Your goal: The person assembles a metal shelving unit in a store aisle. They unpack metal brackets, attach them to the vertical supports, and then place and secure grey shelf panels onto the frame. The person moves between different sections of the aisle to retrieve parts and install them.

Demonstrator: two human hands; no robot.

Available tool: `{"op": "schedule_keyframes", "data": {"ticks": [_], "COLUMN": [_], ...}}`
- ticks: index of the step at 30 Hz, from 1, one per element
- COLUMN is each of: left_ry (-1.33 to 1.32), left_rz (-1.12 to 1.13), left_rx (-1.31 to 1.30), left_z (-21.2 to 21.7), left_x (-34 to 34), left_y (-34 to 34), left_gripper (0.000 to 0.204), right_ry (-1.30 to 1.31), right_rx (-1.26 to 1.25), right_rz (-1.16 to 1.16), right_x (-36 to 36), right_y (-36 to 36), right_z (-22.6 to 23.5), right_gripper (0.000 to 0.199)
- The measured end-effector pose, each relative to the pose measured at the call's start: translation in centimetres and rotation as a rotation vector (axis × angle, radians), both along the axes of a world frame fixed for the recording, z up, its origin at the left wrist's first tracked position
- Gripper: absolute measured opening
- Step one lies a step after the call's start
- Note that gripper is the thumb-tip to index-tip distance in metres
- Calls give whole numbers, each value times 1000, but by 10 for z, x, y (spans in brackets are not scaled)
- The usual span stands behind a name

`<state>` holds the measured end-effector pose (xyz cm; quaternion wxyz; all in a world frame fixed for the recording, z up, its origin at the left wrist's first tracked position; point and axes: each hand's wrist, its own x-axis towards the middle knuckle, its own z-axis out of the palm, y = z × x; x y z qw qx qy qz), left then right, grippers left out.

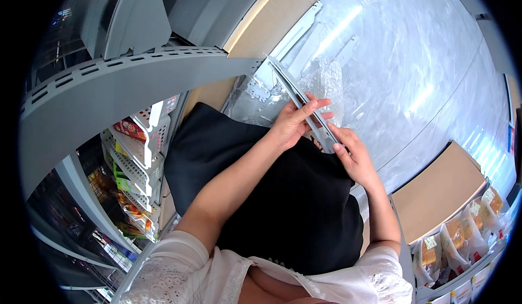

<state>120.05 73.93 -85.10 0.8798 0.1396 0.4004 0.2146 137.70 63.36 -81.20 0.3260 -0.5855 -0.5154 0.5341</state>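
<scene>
A long grey metal bracket (304, 105) runs slantwise at the middle, its far end pointing up and left, its near end down and right. The left hand (293, 122) lies on its left side at mid-length; the right hand (353, 154) holds its near end, just right of the left hand. Behind the bracket lies a sheet of clear bubble wrap (326, 78). A grey perforated shelf upright (136, 78) stands to the left, with stocked wire shelves (133, 157) below it. Bagged goods (462, 233) sit far right.

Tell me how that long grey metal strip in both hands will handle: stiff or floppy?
The metal strip looks straight between the left hand and right hand, so it is probably stiff. It is thin and long, so likely light and awkward at the ends. Its smooth surface may be slippery.
</scene>
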Motion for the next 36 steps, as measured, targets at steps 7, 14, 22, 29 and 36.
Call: {"op": "schedule_keyframes", "data": {"ticks": [7, 14, 22, 29, 36], "left_ry": [-85, -136, -51, -32, 113], "left_rz": [67, -14, 246, 284, 376], "left_rx": [95, 114, -14, -59, -83], "left_z": [6, 4, -8, -22, -24], "left_x": [-4, 0, 1, -3, -6], "left_y": [14, 12, 31, 26, 20], "left_gripper": [30, 25, 14, 14, 26], "right_ry": [-7, -95, 62, 563, 101], "right_rx": [-123, -7, -426, -529, -494], "right_rz": [-41, -17, 79, -393, -255], "right_x": [-1, -7, 63, 80, 80], "right_y": [-10, 6, -23, -47, -29], "right_z": [-10, -11, -28, -27, -34], "right_gripper": [53, 72, 82, 54, 43]}}
